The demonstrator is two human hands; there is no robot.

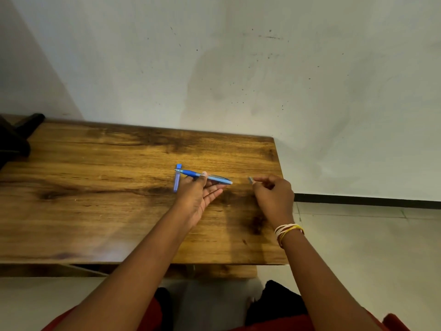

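Observation:
A blue pen lies almost level above the wooden table, its tip pointing left. My left hand holds it, thumb on top of the barrel and fingers stretched beneath. Just behind the pen's tip a light blue pen cap lies on the table, running front to back. My right hand hovers to the right of the pen's back end and pinches a small grey piece between thumb and forefinger; I cannot make out what the piece is.
The table's right edge runs just past my right hand, with pale floor tiles beyond. A white wall stands close behind the table. A dark object sits at the table's far left corner. Bangles circle my right wrist.

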